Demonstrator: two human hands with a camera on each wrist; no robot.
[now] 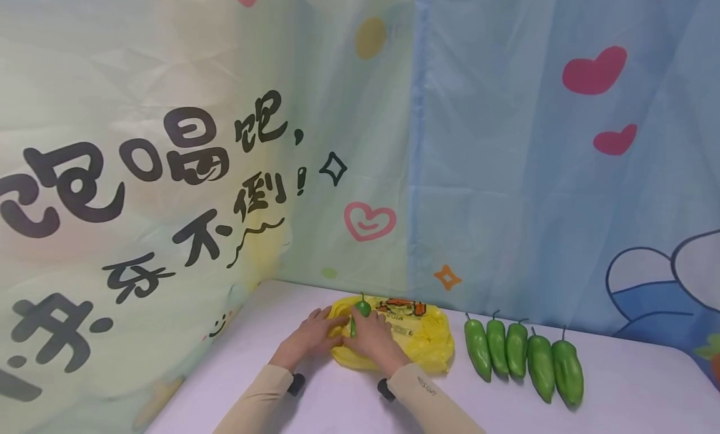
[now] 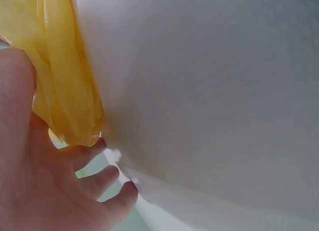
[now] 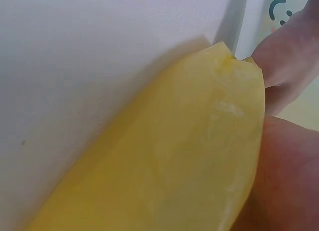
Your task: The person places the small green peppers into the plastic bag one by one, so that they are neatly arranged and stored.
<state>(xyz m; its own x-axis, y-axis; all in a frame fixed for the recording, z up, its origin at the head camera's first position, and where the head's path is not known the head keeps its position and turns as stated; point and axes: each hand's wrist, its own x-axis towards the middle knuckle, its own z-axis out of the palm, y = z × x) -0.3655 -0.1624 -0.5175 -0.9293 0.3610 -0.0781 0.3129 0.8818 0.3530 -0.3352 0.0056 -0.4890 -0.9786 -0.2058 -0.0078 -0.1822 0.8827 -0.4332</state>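
A yellow plastic bag (image 1: 430,343) with printed lettering lies on the table in the head view. My left hand (image 1: 312,335) holds its left edge; in the left wrist view the bag (image 2: 65,76) passes between the thumb and fingers, the other fingertips (image 2: 124,191) spread near the table. At the bag's left end my right hand (image 1: 372,341) grips a green pepper (image 1: 364,308), stem up. Part of that pepper is hidden behind the hand. In the right wrist view the bag (image 3: 199,141) covers most of the fingers, and no pepper shows there.
Several green peppers (image 1: 541,365) lie side by side in a row to the right of the bag, stems pointing away. The pale table (image 1: 315,403) meets a printed fabric backdrop (image 1: 478,234) behind and at the left.
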